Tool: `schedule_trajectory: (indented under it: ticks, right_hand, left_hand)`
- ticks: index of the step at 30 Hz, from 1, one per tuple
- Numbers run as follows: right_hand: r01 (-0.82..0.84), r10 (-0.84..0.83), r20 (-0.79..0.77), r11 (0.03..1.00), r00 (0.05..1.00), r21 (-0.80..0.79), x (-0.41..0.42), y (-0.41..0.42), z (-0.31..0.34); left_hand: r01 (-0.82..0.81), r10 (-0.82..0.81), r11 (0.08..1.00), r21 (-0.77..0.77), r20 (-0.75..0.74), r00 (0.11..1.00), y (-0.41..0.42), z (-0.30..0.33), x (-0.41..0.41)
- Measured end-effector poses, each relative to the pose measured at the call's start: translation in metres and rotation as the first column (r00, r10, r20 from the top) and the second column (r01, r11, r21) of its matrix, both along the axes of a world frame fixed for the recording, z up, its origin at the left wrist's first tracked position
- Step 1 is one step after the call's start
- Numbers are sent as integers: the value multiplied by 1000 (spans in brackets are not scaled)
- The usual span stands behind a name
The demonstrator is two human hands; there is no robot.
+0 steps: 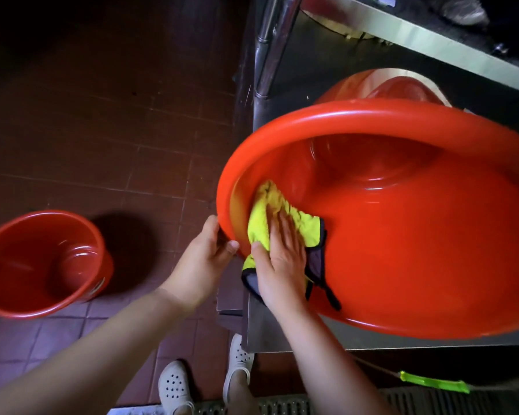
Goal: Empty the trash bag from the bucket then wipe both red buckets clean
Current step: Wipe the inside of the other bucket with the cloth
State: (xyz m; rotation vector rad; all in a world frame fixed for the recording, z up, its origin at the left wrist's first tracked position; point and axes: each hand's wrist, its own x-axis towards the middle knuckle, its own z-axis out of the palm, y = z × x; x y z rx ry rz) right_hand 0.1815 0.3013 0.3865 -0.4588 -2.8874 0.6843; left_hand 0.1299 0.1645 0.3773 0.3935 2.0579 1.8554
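Two red buckets show; the smaller bucket stands upright on the tiled floor at the left, apart from both hands and with nothing visible inside; right of it the left hand grips the near-left rim of the large bucket, thumb on the rim's inner edge and fingers curled under its outer side; just beside it the right hand lies flat, fingers straight, pressing a yellow cloth with a dark border against that bucket's inner wall; this bucket is tilted, mouth toward the person, resting on a steel worktop; behind it sits another red basin; below, white clogs stand on the floor; a green strip lies at lower right.
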Motion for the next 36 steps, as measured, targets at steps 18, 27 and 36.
schedule_trajectory:
  ticks: [18, 27, 36]
  right_hand:
    - [186, -233, 181, 951, 955, 246, -97, 113, -24]
    - [118, -120, 11, 988, 993, 99, -9, -14, -13]
    - [-32, 11, 149, 989, 989, 141, -23, 43, -16]
  left_hand:
    - [27, -31, 998, 57, 72, 997, -12, 2, -10]
    - [28, -27, 998, -58, 12, 1000, -7, 0, -5]
    - [38, -52, 995, -91, -152, 987, -21, 32, -19]
